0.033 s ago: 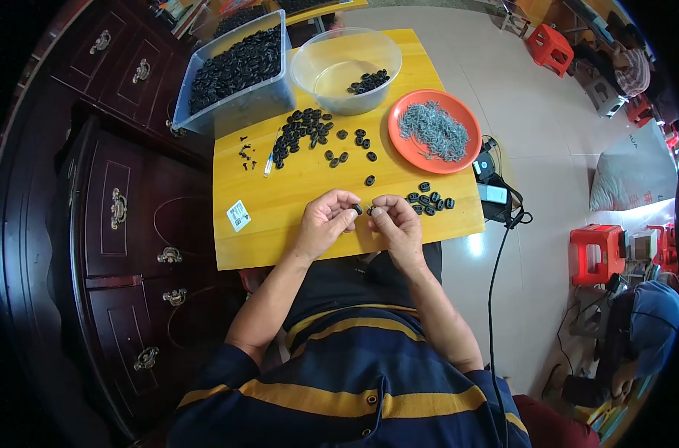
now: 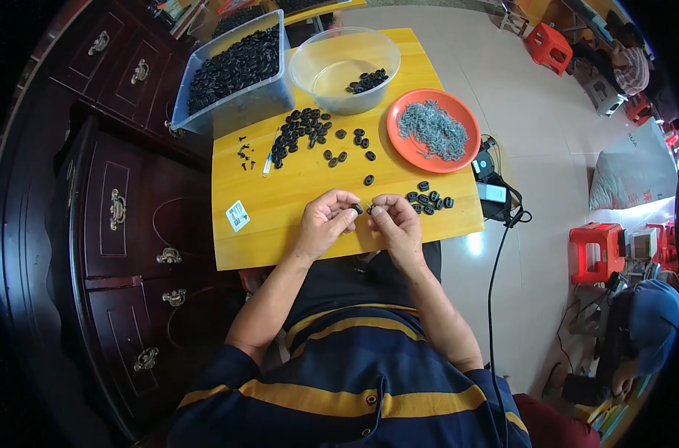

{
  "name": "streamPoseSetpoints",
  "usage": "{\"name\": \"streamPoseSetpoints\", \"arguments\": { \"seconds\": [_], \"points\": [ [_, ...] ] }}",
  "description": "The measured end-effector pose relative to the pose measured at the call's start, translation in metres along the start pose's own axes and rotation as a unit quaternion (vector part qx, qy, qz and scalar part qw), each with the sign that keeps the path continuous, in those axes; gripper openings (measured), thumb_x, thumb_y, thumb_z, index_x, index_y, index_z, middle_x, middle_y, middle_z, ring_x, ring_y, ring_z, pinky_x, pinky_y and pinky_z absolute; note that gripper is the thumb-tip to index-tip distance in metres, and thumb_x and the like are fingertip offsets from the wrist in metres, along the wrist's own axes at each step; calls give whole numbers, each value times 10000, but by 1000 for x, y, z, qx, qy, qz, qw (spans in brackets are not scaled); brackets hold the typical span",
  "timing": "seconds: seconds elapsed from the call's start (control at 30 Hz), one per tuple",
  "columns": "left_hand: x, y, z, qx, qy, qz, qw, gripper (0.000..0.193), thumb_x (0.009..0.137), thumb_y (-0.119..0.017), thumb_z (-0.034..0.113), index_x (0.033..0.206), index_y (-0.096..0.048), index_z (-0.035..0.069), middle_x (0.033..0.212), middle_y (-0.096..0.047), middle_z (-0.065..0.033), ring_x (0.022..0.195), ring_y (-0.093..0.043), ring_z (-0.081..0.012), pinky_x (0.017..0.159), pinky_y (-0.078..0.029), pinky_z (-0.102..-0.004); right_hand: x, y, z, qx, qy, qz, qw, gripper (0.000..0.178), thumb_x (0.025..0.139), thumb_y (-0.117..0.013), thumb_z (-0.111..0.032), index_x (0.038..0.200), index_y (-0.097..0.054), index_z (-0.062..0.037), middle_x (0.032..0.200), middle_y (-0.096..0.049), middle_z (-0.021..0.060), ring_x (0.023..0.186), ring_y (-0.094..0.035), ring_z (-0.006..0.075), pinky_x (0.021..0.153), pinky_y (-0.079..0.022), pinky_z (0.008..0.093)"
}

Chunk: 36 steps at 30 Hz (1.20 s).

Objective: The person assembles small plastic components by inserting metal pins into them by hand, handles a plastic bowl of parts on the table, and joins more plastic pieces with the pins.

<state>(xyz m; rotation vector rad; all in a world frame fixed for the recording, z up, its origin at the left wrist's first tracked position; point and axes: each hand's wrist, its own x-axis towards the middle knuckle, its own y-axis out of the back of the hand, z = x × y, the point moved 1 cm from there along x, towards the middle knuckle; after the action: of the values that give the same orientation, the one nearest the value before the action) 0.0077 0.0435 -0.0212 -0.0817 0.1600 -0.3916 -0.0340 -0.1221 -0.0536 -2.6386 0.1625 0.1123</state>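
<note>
My left hand (image 2: 328, 224) pinches a small black oval plastic piece (image 2: 357, 209) between thumb and fingertips, low over the near edge of the yellow table (image 2: 280, 250). Close beside it, my right hand (image 2: 397, 228) is closed in a pinch, thumb against fingers, on a small dark part (image 2: 370, 210) too tiny to make out. A slight gap separates the two hands' fingertips. Just beyond them lies a single black oval piece (image 2: 368, 180). To the right of my right hand sits a group of similar black pieces (image 2: 423, 199), which appear to have holes.
Farther off, loose black pieces (image 2: 302, 128) are spread out. Behind stand a clear bin (image 2: 239, 112) full of them and a round clear tub (image 2: 317, 93) holding some. An orange-red dish (image 2: 470, 153) carries small silvery parts. A black cable (image 2: 492, 299) hangs at the right.
</note>
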Motion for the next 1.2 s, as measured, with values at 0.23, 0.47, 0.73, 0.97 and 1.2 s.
{"name": "streamPoseSetpoints", "arguments": {
  "seconds": [0.23,0.47,0.73,0.97,1.2],
  "points": [
    [2,-13,-5,0,-9,42,999,94,937,-652,40,1025,-622,23,832,-657,4,685,-593,-41,639,-511,-198,-1,-2,-5,34,-16,17,999,139,983,-612,-65,1119,-602,-34,981,-632,14,837,-650,106,767,-534,235],
    [4,-6,-13,16,-24,17,999,71,937,-631,42,1005,-615,33,807,-645,-9,674,-587,-53,636,-499,-206,0,0,-3,50,-11,13,999,142,990,-600,-71,1126,-586,-31,985,-630,24,876,-654,119,795,-535,250],
    [0,-13,-2,76,-49,-3,996,199,923,-578,-5,1119,-615,9,829,-601,24,649,-510,-22,597,-431,-176,1,3,-2,39,-22,3,999,139,992,-599,-74,1125,-584,-35,988,-639,31,878,-653,124,797,-533,258],
    [2,4,3,99,-66,9,993,221,924,-579,-26,1134,-639,4,892,-605,41,694,-518,-3,629,-440,-164,1,3,0,29,-17,-22,999,139,992,-596,-62,1122,-577,-19,972,-637,28,864,-646,115,797,-530,251],
    [2,10,14,130,-70,-8,989,260,884,-682,-25,1140,-651,11,926,-615,45,787,-554,-4,730,-469,-162,1,1,1,2,-14,-32,999,132,989,-600,-52,1113,-571,-16,950,-627,17,843,-636,103,774,-522,233]
  ]
}}
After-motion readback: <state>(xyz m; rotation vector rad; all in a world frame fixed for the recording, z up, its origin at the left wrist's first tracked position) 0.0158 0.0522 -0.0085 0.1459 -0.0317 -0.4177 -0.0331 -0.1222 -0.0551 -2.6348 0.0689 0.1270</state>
